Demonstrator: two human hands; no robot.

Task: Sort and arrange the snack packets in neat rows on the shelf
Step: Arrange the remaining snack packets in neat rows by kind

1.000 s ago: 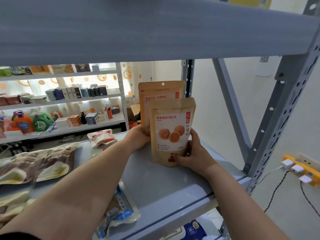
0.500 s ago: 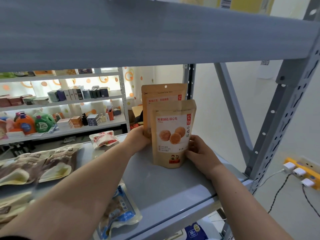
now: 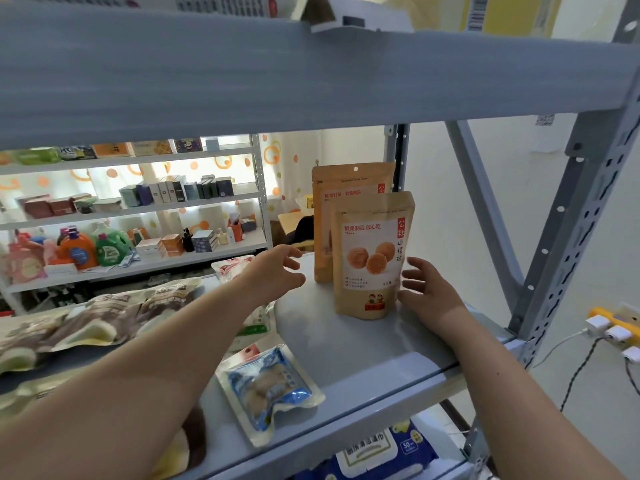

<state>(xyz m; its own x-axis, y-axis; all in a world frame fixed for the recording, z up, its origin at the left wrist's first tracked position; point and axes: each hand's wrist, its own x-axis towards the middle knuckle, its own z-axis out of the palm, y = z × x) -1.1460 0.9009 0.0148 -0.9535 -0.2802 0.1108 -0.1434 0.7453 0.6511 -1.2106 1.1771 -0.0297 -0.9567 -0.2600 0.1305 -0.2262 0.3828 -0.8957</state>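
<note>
Two brown stand-up snack pouches stand upright at the right end of the grey shelf (image 3: 363,358), one behind the other. The front pouch (image 3: 372,258) shows three round balls; the taller orange pouch (image 3: 349,188) stands just behind it to the left. My left hand (image 3: 273,270) hovers open left of the pouches, touching neither. My right hand (image 3: 424,289) is open beside the front pouch's lower right edge, fingers spread, barely apart from it. A blue packet (image 3: 268,386) lies flat near the shelf's front edge. Brown and cream packets (image 3: 104,313) lie piled at the left.
A small red-and-white packet (image 3: 232,266) lies at the back of the shelf. The shelf above (image 3: 311,71) hangs low overhead. A grey upright post (image 3: 571,237) and diagonal brace stand at the right. A blue wipes pack (image 3: 381,452) sits on the shelf below. Stocked shelves stand behind.
Both hands have let go of the two pouches and drawn slightly away, fingers spread. The pouches stay standing. The view has tilted up a little.
</note>
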